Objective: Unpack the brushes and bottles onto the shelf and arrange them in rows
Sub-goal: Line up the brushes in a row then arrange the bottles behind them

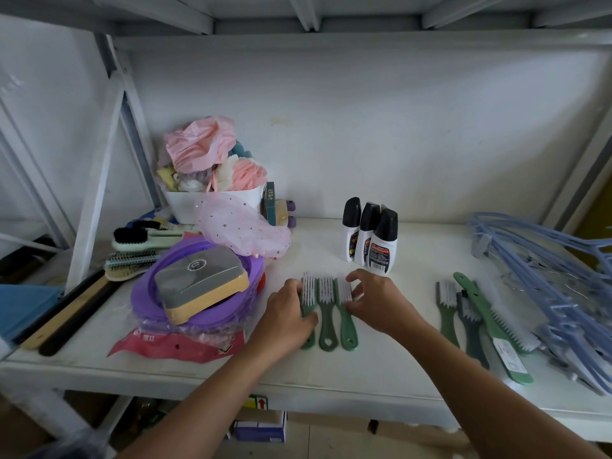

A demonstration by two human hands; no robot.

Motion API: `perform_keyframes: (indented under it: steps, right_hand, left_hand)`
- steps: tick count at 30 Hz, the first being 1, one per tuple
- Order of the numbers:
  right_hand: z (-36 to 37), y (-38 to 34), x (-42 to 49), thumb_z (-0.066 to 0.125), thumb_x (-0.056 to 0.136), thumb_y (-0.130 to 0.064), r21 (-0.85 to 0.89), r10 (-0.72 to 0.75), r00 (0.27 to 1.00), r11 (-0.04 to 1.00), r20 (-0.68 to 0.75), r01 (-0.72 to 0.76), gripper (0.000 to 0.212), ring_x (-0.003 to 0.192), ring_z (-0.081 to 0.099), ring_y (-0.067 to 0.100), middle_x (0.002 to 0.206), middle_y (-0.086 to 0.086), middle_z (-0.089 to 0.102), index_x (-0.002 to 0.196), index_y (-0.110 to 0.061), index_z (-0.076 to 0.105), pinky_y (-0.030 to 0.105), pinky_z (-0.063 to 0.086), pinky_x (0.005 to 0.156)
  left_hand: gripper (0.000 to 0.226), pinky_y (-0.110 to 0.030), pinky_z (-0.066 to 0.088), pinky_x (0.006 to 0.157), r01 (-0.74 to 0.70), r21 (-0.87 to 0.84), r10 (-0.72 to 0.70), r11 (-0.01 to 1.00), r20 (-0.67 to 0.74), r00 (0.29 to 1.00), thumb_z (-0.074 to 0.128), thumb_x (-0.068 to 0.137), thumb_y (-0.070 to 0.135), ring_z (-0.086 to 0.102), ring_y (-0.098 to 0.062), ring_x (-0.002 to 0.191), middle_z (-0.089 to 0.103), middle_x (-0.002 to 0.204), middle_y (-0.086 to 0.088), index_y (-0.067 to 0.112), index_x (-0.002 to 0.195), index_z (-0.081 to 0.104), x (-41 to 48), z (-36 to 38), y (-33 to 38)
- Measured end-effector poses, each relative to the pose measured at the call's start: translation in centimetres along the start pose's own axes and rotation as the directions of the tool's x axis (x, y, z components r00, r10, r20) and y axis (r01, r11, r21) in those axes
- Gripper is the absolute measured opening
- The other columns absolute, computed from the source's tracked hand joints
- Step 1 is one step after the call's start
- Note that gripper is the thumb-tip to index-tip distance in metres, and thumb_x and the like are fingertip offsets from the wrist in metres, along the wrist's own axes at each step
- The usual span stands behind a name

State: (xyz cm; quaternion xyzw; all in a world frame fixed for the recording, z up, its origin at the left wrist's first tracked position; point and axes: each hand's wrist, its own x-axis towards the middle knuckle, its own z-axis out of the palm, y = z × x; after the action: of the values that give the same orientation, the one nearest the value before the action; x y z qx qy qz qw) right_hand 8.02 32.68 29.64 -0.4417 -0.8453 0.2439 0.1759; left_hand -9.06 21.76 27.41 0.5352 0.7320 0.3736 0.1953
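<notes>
1. Nearest: front edge of the shelf (371,376). Handle ends of 3 green brushes point at it, roughly level w/ each other.
2. Left grip (288,313) lies over the left brush (309,289), fingers curled round its neck, closed on it. Right grip (374,299) pinches the bristle head of the right brush (347,332) btw thumb & fingertips. Middle brush (327,319) sits btw them, no grip on it.
3. Step in hand, I'd say: squaring this trio into a tight row. To do it well: press both outer brushes inward evenly vs. the middle one, keep handles parallel, hanging holes in one line, bristles up. Slide, don't lift. Light plastic prob. skids on the smooth shelf, so small nudges.
4. Same depth, toward the right edge: spare brushes (447,309) & a long green brush (486,323), overlapping at angles, not yet in a row. Blue hangers (546,270) at the right edge itself.
5. Left of the trio: purple basin (145,293) w/ a soap box (202,283) on it, close to the left grip. Mind the wrist.
6. Behind the trio, mid-shelf: 3 bottles (367,240), black caps, upright, bunched & staggered, not a straight row. Right grip is near the front one; tall & narrow, likely tippy, so keep clear.
7. Far back-left corner: white tub (185,207) of bath puffs.
</notes>
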Motion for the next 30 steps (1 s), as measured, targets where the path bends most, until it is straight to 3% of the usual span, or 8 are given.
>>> perform_keyframes:
  steps: [2,6,10,16,20,23,27,30]
  right_hand:
    - [0.0,0.0,0.0,0.072,0.087,-0.026,0.003,0.003,1.000,1.000,0.008,-0.003,0.047,0.091,0.066,0.014,0.107,0.000,0.069,0.131,-0.021,0.055,0.032,0.059,0.083]
    - [0.1,0.1,0.0,0.072,0.087,-0.027,0.007,0.003,1.000,1.000,0.012,-0.003,0.048,0.091,0.067,0.013,0.105,-0.001,0.068,0.132,-0.021,0.055,0.034,0.060,0.083]
    - [0.0,0.0,-0.1,0.071,0.087,-0.028,0.011,0.004,1.000,1.000,0.019,-0.004,0.049,0.089,0.067,0.012,0.106,-0.002,0.068,0.133,-0.022,0.054,0.033,0.060,0.082]
    - [-1.4,0.1,-0.6,0.073,0.085,-0.033,-0.037,0.022,0.999,0.999,0.042,-0.020,0.054,0.093,0.065,0.013,0.111,0.000,0.067,0.134,-0.026,0.050,0.030,0.056,0.082]
    - [-4.6,1.6,-1.4,0.074,0.086,-0.029,-0.116,0.061,0.998,0.992,0.017,-0.059,0.029,0.084,0.068,0.011,0.097,-0.003,0.071,0.113,-0.025,0.065,0.031,0.058,0.081]
    - [-7.3,3.9,-2.0,0.071,0.084,-0.027,-0.276,0.156,0.982,0.944,-0.107,-0.180,0.016,0.080,0.068,0.016,0.094,-0.002,0.071,0.100,-0.028,0.068,0.038,0.059,0.080]
    - [-9.1,6.2,-3.3,0.066,0.085,-0.026,-0.425,0.238,0.959,0.860,-0.154,-0.281,0.008,0.069,0.064,0.013,0.083,-0.005,0.063,0.092,-0.027,0.066,0.032,0.058,0.065]
    - [-9.1,6.6,-3.8,0.057,0.087,-0.018,-0.545,0.251,0.959,0.790,-0.130,-0.281,0.008,0.064,0.061,0.012,0.076,-0.003,0.061,0.084,-0.019,0.065,0.022,0.046,0.052]
  left_hand:
    - [0.042,-0.029,0.057,0.089,0.006,-0.001,-0.006,1.000,0.014,1.000,0.068,0.089,0.021,0.063,-0.009,0.107,0.063,0.119,0.004,0.022,0.124,0.045,0.0,-0.1,0.0]
    - [0.043,-0.012,0.047,0.073,0.009,-0.002,-0.009,1.000,0.029,1.000,0.068,0.092,0.020,0.061,-0.008,0.108,0.061,0.121,0.007,0.022,0.126,0.042,-0.1,-0.3,0.3]
    - [0.043,-0.011,0.046,0.071,0.008,0.004,-0.008,1.000,0.028,1.000,0.068,0.092,0.020,0.061,-0.007,0.106,0.061,0.120,0.006,0.022,0.126,0.042,-0.1,-0.3,0.3]
    - [0.041,-0.019,0.053,0.080,0.001,-0.010,-0.001,1.000,0.033,0.999,0.067,0.091,0.018,0.062,-0.006,0.106,0.062,0.119,0.008,0.022,0.124,0.042,0.0,-0.2,0.2]
    - [0.037,-0.025,0.055,0.085,-0.003,-0.010,0.003,1.000,0.033,0.999,0.065,0.089,0.016,0.062,-0.004,0.102,0.062,0.115,0.009,0.025,0.118,0.043,0.1,0.0,0.0]
    - [0.038,-0.037,0.056,0.090,0.008,-0.016,-0.008,1.000,0.034,0.999,0.064,0.087,0.018,0.062,-0.007,0.103,0.063,0.113,0.008,0.024,0.119,0.046,0.2,0.1,-0.1]
    - [0.043,-0.040,0.055,0.094,0.017,-0.005,-0.017,1.000,0.027,1.000,0.063,0.080,0.025,0.059,-0.012,0.110,0.059,0.117,0.007,0.024,0.121,0.048,0.2,0.2,-0.3]
    - [0.043,-0.040,0.053,0.097,0.016,0.017,-0.016,1.000,0.031,0.999,0.061,0.078,0.027,0.054,-0.013,0.115,0.055,0.120,0.006,0.026,0.119,0.048,0.3,0.3,-0.5]
